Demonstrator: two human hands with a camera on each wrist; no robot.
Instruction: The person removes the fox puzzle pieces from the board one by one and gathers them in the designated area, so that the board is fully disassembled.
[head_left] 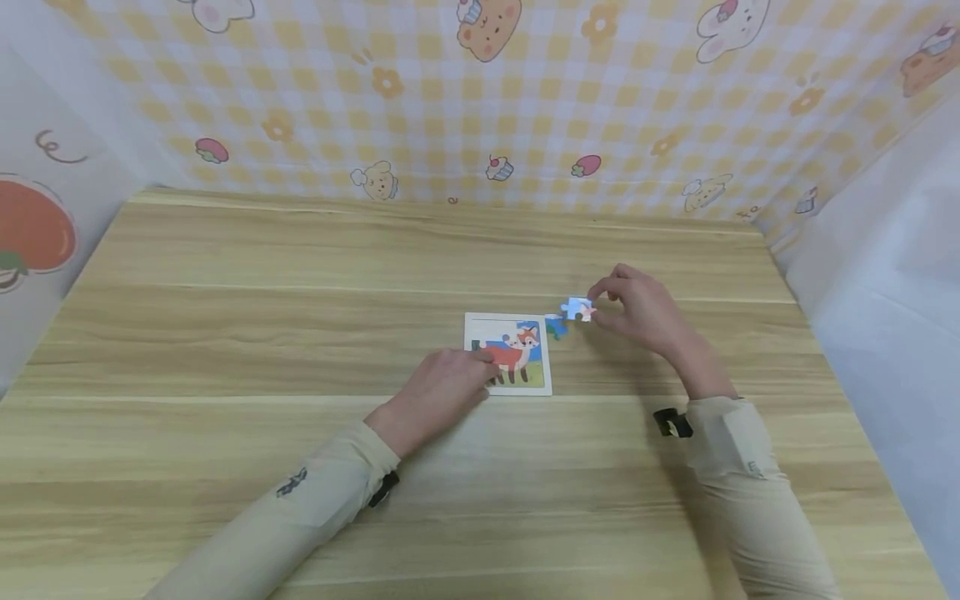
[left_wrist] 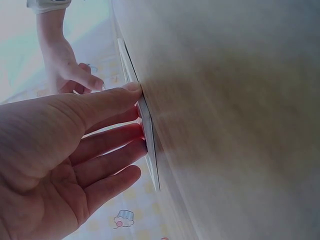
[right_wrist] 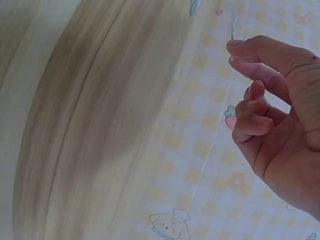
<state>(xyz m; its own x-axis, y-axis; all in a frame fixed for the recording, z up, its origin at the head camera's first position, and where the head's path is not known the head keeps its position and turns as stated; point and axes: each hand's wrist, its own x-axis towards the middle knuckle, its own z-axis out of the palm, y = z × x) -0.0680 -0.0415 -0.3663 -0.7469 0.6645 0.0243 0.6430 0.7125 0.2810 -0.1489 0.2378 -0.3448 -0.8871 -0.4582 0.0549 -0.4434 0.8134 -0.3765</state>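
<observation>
A square puzzle board [head_left: 546, 367] with a white border lies on the table, its picture a red fox under blue sky. My left hand [head_left: 442, 387] rests on its left side; in the left wrist view the extended fingers touch the board's face and the thumb is at its edge. My right hand [head_left: 637, 312] pinches a light-blue puzzle piece [head_left: 576, 308] with a pink patch between thumb and index finger. Seen edge-on in the right wrist view, that puzzle piece [right_wrist: 233, 25] is held off the table. A blue and green puzzle piece [head_left: 556, 326] lies at the board's upper right.
The wood-grain table [head_left: 262, 308] reaches back to a yellow checked cloth [head_left: 420, 108] with cartoon prints. White cloth hangs at the left and right sides. A black strap [head_left: 672, 422] is by the right sleeve.
</observation>
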